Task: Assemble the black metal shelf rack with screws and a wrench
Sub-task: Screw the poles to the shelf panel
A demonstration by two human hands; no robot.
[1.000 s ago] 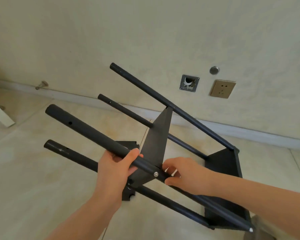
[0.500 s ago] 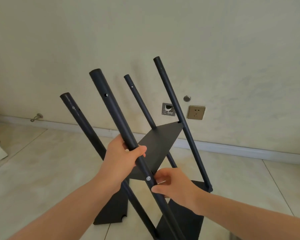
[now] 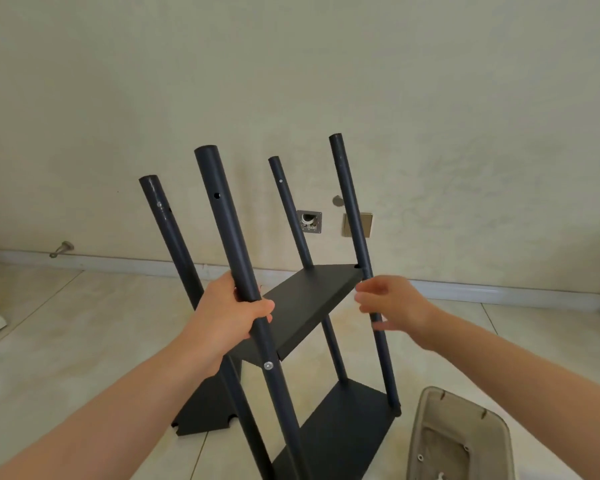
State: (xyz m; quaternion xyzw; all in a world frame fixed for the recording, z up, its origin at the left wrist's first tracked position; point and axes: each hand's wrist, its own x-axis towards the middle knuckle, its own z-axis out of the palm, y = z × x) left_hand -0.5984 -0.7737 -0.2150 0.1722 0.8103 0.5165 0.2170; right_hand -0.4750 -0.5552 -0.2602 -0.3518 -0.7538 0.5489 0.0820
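Left hand (image 3: 234,315) wraps front post (image 3: 222,216); right hand (image 3: 395,304), fingers spread, hovers at shelf's (image 3: 312,292) 3 o'clock. Risk: one-handed hold, rack (image 3: 343,427) twists, topples.

A home room: tiled floor (image 3: 66,341), plaster wall, wall socket (image 3: 367,225), baseboard (image 3: 499,292).

The black metal shelf rack (image 3: 302,299) at frame centre is matte black throughout: four round posts and two flat shelves, with no pattern. A bright silver screw head (image 3: 268,365) marks the nearest post, lower centre. A loose flat black metal panel (image 3: 201,410), left of lower centre, has the same matte black finish. The plaster wall (image 3: 291,81) is pale cream with faint mottling. The skirting board (image 3: 499,292) is white. The tiled floor (image 3: 66,341) is glossy cream with thin darker joint lines. The rectangular socket plate (image 3: 368,225) is brass-gold. The plastic tray (image 3: 428,420), lower right, is grey-beige.
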